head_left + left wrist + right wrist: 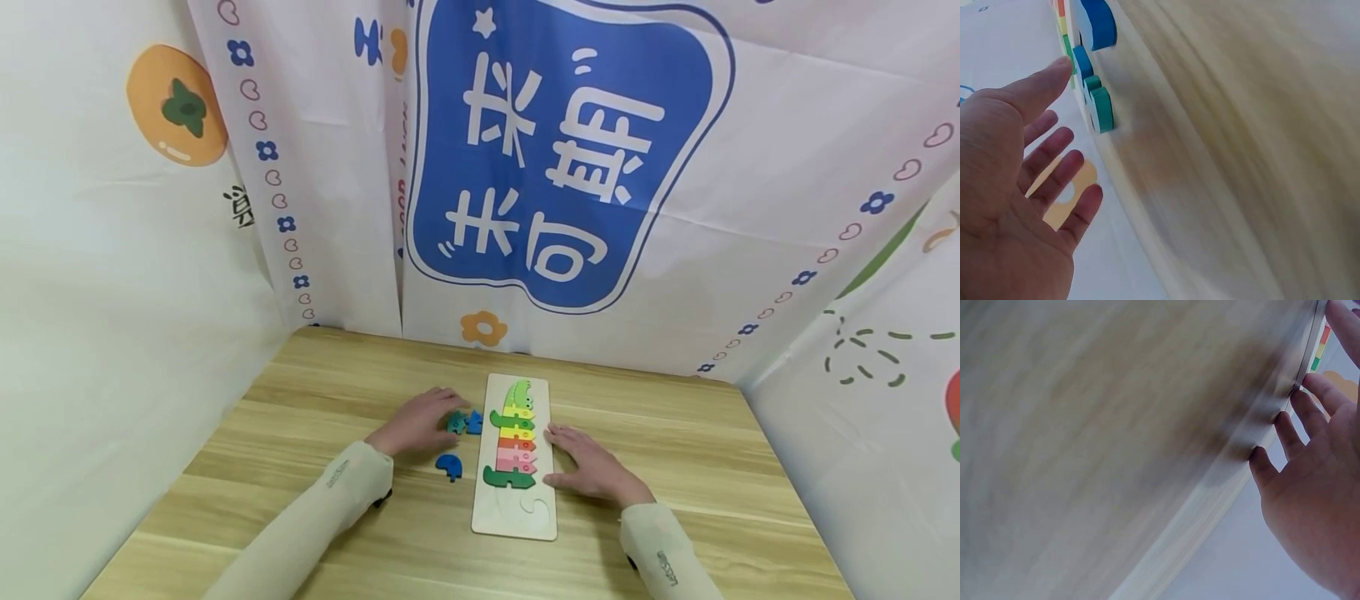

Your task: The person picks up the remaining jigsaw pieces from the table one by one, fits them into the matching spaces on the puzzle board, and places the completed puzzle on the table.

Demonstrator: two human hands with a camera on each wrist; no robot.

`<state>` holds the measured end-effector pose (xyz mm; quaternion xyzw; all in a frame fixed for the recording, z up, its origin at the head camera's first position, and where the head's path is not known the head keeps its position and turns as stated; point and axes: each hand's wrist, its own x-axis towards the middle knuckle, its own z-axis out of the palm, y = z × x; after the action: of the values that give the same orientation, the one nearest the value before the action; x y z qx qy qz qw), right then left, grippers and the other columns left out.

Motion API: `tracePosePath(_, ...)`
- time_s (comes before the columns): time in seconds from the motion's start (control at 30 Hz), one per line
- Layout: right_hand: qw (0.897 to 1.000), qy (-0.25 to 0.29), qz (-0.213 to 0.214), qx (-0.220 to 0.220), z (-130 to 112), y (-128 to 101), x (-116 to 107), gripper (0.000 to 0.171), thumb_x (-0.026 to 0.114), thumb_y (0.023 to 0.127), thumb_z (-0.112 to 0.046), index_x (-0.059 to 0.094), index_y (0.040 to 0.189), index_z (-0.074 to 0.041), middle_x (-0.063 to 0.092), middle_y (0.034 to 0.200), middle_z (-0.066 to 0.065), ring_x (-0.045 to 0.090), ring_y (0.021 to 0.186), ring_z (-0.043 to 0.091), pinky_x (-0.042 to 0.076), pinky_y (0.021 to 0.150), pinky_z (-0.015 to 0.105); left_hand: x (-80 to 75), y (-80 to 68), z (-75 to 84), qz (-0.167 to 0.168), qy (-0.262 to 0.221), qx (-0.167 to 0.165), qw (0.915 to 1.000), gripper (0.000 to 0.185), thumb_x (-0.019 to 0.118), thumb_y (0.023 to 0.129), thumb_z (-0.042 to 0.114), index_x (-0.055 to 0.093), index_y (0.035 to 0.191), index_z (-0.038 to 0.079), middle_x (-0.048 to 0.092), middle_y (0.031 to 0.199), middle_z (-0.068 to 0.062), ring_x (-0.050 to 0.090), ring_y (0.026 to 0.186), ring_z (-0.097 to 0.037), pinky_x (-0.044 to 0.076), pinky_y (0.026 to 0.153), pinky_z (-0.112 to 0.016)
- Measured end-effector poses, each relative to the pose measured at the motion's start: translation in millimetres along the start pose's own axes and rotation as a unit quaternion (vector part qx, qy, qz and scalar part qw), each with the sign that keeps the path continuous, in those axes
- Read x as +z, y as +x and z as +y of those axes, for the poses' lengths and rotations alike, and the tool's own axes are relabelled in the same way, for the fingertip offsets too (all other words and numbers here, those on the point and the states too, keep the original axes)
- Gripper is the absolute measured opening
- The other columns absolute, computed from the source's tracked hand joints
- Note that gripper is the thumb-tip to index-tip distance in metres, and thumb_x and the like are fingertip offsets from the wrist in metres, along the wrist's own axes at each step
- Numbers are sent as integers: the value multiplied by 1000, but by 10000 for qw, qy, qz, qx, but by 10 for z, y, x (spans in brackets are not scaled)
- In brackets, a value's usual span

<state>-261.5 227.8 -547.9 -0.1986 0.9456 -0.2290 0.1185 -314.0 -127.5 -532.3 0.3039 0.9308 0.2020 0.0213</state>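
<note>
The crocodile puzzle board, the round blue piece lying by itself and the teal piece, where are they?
crocodile puzzle board (pixel 517 521): head view, bare wood at its near end.
round blue piece (pixel 449 465): head view, middle of its top face.
teal piece (pixel 1102 107): left wrist view, its rounded side.

A wooden tabletop is enclosed by printed cloth, on which a blue sign and an orange fruit are shown.

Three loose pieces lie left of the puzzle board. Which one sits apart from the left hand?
The blue rounded piece, lying alone nearer the person. The teal piece and the other blue piece sit side by side at the left hand's fingertips.
</note>
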Motion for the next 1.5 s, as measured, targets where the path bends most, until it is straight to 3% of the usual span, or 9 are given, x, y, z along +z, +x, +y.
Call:
tracePosePath(0.27,10000,5,-38,55,-10,4,-7,86,72,92,-56,39,160,-16,31,170,8,25,157,38,25,124,62,108,205,78,-205,519,-252,9981,55,73,95,47,62,143,22,61,147,-2,50,140,-28,38,118,-54)
tracePosePath(0.43,9999,-10,-75,144,-6,22,5,85,72,92,-56,39,161,-18,30,170,4,24,158,35,24,125,60,132,261,133,-217,700,-260,9970,49,72,97,44,66,138,20,63,144,-4,51,138,-30,39,117,-55)
tracePosePath(0.77,9999,-19,-58,151,-2,34,21,85,72,92,-56,40,161,-19,30,170,3,24,158,35,24,125,60,145,261,120,-243,579,-295,9976,44,66,102,37,63,141,16,62,143,-7,52,138,-29,37,119,-52)
tracePosePath(0.9,9999,18,-67,124,-23,25,9,84,73,92,-55,40,160,-18,31,170,5,25,158,35,24,125,60,136,236,110,-119,228,-438,9987,49,67,102,34,59,145,12,61,142,-9,54,134,-29,39,118,-50)
tracePosePath(1.0,9999,14,-77,137,-28,21,1,84,72,93,-55,39,161,-18,30,170,4,24,158,35,24,125,60,118,222,110,-27,-262,-490,9985,49,69,101,31,58,145,10,61,132,-8,59,117,-23,47,110,-46)
tracePosePath(1.13,9999,1,-82,134,-24,19,-4,84,72,92,-55,39,161,-18,30,170,4,24,158,36,24,125,60,101,208,104,121,-727,-343,9967,47,72,99,21,60,142,7,60,118,-5,56,97,-16,54,96,-39)
tracePosePath(1.23,9999,30,-86,121,-34,11,-6,84,73,92,-54,40,160,-17,31,170,5,25,157,36,24,125,61,98,193,89,281,-999,-220,9944,46,74,97,13,61,141,6,59,114,-5,58,97,-15,55,93,-38)
tracePosePath(1.33,9999,40,-86,120,-40,7,-4,84,73,92,-53,40,160,-17,31,170,6,25,157,36,24,125,61,90,171,75,338,-1597,-267,9862,47,71,98,6,60,144,7,56,117,-6,61,104,-18,57,94,-38)
tracePosePath(1.5,9999,-2,-73,98,-30,12,-2,84,73,93,-54,40,160,-16,31,170,6,25,158,36,24,125,60,43,131,76,339,-2731,-379,9606,48,64,102,4,57,149,13,56,129,-8,61,116,-25,56,99,-40)
